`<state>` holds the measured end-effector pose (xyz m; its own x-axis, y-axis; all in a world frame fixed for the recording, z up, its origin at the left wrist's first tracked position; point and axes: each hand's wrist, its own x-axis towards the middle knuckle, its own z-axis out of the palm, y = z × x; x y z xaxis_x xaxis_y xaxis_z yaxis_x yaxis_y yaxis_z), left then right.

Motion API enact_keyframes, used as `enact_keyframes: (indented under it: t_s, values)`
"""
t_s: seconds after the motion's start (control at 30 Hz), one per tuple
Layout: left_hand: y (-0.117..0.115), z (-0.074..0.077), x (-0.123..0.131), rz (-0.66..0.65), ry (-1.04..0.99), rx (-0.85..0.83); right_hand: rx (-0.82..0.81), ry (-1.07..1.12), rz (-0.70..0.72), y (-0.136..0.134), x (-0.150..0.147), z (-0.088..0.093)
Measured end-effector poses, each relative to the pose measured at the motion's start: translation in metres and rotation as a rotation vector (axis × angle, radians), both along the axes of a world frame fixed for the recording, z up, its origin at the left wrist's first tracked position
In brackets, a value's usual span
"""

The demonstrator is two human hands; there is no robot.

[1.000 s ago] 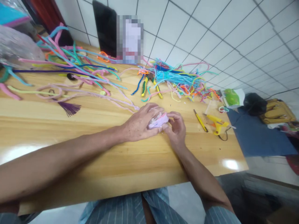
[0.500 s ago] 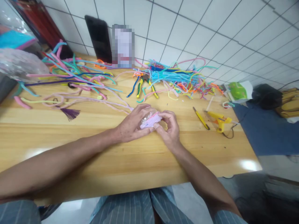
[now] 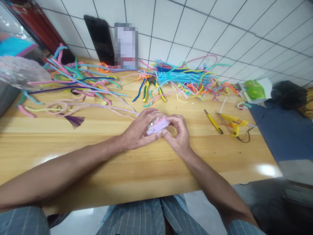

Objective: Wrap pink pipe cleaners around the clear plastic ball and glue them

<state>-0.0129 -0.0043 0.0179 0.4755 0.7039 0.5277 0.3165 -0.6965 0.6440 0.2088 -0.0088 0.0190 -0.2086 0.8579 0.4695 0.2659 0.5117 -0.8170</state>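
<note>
Between my two hands, just above the middle of the wooden table (image 3: 137,166), is a small lilac craft piece (image 3: 157,126) with a pink edge and a clear, shiny part on its left side. My left hand (image 3: 141,129) wraps around that shiny side, thumb underneath. The thumb and forefinger of my right hand (image 3: 179,132) pinch the piece's right end. Pale pink pipe cleaners (image 3: 117,108) run from the left up to my left hand; whether they join the piece is hidden. A purple tassel (image 3: 75,121) lies to the left.
Many coloured pipe cleaners (image 3: 181,77) are heaped along the tiled wall, with yellow-green pliers (image 3: 145,91) before them. On the right lie a yellow cutter knife (image 3: 214,121) and a yellow glue gun (image 3: 234,123) with its cord. A black phone (image 3: 100,40) leans on the wall.
The view has shifted slightly, so items on the right appear farther right. Both hands keep their hold on the lilac piece, with hardly any visible movement.
</note>
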Motion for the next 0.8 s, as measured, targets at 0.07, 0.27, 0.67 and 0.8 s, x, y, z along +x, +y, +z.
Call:
enact_keyframes:
  t_s: [0.07, 0.27, 0.67, 0.8]
  values:
    - [-0.001, 0.002, 0.000, 0.006, 0.014, -0.016, -0.003, 0.012, -0.015, 0.000, -0.002, -0.001]
    - [-0.005, 0.004, 0.001, 0.046, 0.061, -0.042, -0.008, 0.001, -0.034, 0.000, -0.003, 0.000]
    - [0.002, 0.004, -0.007, -0.085, -0.080, -0.243, -0.228, 0.175, -0.076, 0.006, 0.005, -0.004]
    - [0.004, 0.010, -0.005, -0.075, -0.134, -0.348, -0.376, 0.283, -0.107, 0.016, 0.010, -0.004]
